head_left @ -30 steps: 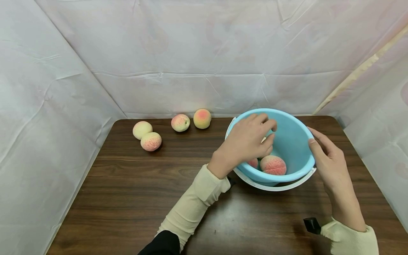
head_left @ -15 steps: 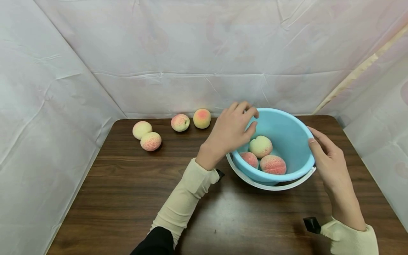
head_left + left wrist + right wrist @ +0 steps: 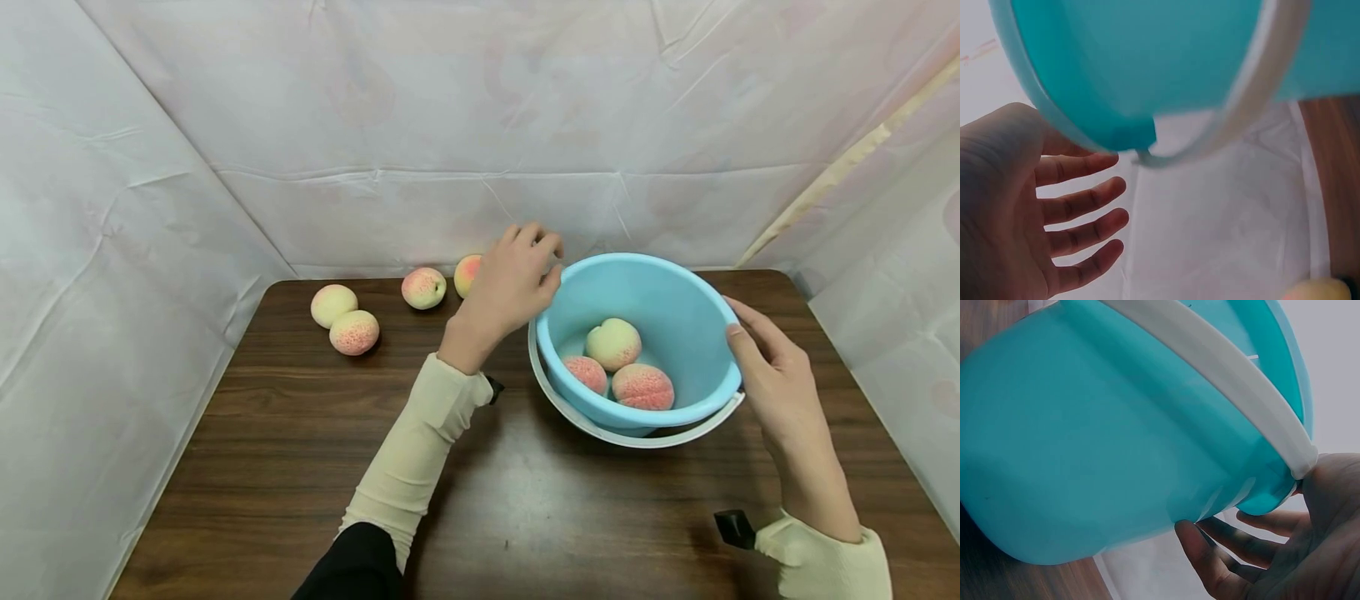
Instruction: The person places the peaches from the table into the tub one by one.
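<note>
A light-blue bucket (image 3: 690,292) with a white handle (image 3: 637,442) stands on the right of the table. Inside lie three peaches: a pale one (image 3: 613,344), a reddish one (image 3: 643,387) and another reddish one (image 3: 586,374) partly behind the near rim. My right hand (image 3: 780,375) holds the bucket's right rim, thumb over the edge and fingers along the outer wall in the right wrist view. Just left of the bucket, my left hand (image 3: 510,279) is in the air with loosely bent fingers and nothing in them. It partly covers a peach (image 3: 466,273) at the back.
Farther left at the table's back are a peach (image 3: 423,288) with a dark stem hollow and two touching peaches, one pale (image 3: 333,306) and one speckled (image 3: 355,333). A white sheet (image 3: 450,125) hangs behind the brown wooden table (image 3: 300,483).
My left hand has come out of the bucket and moved left past its rim, uncovering the pale peach inside. My right hand keeps its hold on the rim.
</note>
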Demonstrator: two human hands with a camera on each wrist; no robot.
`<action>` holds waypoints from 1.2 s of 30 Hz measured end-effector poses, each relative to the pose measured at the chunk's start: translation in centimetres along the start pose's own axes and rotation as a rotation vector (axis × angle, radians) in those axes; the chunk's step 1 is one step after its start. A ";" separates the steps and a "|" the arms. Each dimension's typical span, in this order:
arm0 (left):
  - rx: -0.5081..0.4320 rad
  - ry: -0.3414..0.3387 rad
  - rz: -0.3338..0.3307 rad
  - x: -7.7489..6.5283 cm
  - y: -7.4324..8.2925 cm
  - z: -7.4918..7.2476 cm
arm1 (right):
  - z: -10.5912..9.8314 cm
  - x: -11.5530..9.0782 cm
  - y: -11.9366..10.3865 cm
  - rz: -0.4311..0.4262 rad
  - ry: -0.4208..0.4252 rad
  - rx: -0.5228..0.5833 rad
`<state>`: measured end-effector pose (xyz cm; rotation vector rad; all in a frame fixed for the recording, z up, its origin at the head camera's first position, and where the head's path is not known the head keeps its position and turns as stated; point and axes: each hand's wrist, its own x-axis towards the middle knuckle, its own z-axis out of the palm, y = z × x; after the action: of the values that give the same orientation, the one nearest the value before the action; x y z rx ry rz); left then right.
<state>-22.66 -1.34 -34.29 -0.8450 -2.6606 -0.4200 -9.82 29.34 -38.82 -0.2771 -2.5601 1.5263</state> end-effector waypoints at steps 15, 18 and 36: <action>0.068 -0.093 -0.185 0.4 -3.9 2.1 | -0.3 -0.2 0.2 -0.002 0.013 -0.021; 0.072 -0.129 -0.222 0.2 -4.3 2.8 | -0.3 -0.2 0.3 0.003 0.011 -0.028; 0.058 -0.189 -0.380 -1.0 -7.8 7.0 | -0.2 -0.3 0.2 0.002 0.001 -0.031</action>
<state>-28.03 -5.39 -42.45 -0.3736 -2.9996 -0.3621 -9.43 29.52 -38.92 -0.2840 -2.5854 1.4874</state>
